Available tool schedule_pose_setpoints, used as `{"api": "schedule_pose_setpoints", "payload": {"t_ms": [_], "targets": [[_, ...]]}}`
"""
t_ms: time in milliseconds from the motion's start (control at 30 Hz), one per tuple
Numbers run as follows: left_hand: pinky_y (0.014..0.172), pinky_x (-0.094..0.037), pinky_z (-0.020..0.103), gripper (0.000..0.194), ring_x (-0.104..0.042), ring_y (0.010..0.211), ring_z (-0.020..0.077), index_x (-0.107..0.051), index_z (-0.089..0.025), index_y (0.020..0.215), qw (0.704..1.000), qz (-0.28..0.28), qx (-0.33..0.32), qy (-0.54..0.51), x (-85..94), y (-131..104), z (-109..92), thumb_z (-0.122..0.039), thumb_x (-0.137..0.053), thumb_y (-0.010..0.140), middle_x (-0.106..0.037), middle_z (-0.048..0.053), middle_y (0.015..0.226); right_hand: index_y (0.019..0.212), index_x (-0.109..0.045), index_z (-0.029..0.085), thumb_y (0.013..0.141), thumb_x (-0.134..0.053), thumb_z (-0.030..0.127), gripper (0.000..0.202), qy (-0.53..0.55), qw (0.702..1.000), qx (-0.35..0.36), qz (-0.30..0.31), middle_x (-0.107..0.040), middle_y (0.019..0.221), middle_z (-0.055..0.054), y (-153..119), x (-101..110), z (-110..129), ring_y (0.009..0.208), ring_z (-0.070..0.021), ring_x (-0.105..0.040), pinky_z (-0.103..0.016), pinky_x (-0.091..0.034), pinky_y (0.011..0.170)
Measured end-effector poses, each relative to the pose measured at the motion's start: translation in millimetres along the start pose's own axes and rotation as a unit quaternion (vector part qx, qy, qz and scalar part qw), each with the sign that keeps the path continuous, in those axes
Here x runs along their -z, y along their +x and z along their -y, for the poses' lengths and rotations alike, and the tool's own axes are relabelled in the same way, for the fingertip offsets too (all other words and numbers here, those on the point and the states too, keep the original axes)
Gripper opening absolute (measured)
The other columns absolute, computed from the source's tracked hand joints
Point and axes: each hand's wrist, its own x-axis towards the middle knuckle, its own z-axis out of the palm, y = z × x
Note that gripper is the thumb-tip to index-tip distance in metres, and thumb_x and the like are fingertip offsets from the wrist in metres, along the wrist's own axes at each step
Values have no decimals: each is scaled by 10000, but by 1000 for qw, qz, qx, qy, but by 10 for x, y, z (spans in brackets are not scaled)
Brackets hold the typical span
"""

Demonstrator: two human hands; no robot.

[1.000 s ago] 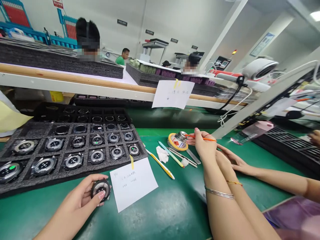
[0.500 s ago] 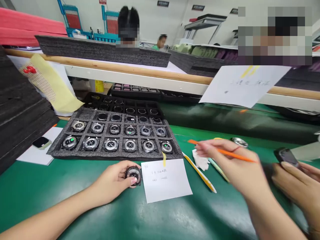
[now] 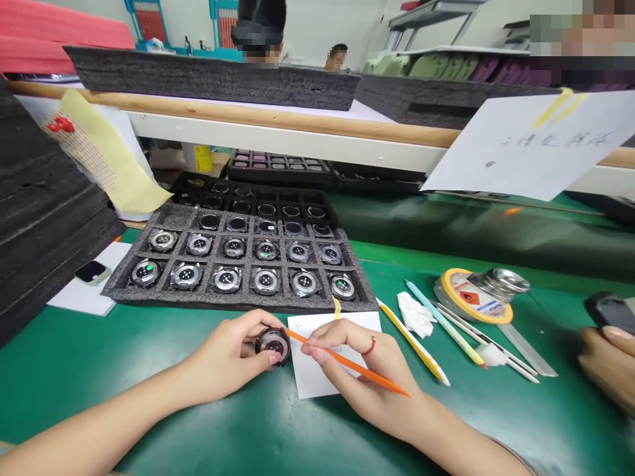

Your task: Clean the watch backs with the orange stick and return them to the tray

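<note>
At the foam tray's (image 3: 238,305) front edge, fingers of the left hand (image 3: 233,360) pinch a watch case (image 3: 272,342), those of the right hand (image 3: 377,383) an orange stick (image 3: 367,373), tip at the case's rim. Rim work seems in hand, calling for steady pressure.

single head-worn view, facing forward and down, near the green bench (image 3: 248,433)

A wood-edged shelf (image 3: 297,144) crosses before a pale, perhaps white wall (image 3: 322,23).

The round, dark watch (image 3: 272,346) is showing its back; the orange stick (image 3: 370,375) is slanting, tip at the watch's rim.
</note>
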Motion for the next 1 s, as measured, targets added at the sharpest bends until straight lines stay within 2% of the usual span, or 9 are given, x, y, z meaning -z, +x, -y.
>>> {"api": "schedule_pose_setpoints", "payload": {"t_ms": [167,333,467,567,767,1000], "targets": [[672,-484,247,289,-597,739,143,-596,-176,1111,1000,8,0,8,15,-11,-5,-263,-624,837,-680,22,912,963,-583,219,948,-557,82,140,-11,999,30,36,-696,832,-32,-85,-77,-47,738,-145,-679,-255,-557,698],[678,-512,256,318,-616,725,148,-617,-176,1135,1000,15,9,11,22,7,10,-279,-630,835,-676,27,919,1001,-551,230,956,-526,60,177,-30,997,61,32,-671,864,-41,-78,-153,-86,799,-160,-682,-269,-557,714],[698,-532,272,319,-648,743,165,-625,-186,1156,1000,15,18,18,31,12,21,-280,-629,851,-690,38,944,993,-533,235,967,-507,74,165,-21,998,49,37,-664,861,-40,-98,-170,-87,814,-174,-681,-282,-551,711],[705,-539,268,306,-654,753,165,-625,-188,1161,1000,18,14,20,33,14,29,-271,-618,867,-701,37,944,986,-535,234,966,-507,72,165,-17,999,29,35,-653,839,-36,-125,-159,-92,755,-166,-660,-278,-539,676],[624,-509,232,316,-676,721,165,-622,-194,1182,999,12,23,37,31,4,22,-281,-614,878,-701,25,915,950,-537,225,985,-490,114,126,8,999,16,42,-652,859,-47,-124,-174,-133,787,-182,-665,-305,-550,711],[607,-501,222,301,-682,704,163,-637,-202,1169,998,10,19,57,25,11,8,-273,-616,877,-695,15,901,936,-524,232,993,-485,134,120,22,999,-6,34,-646,839,-43,-122,-194,-125,743,-174,-648,-296,-537,678]]}}
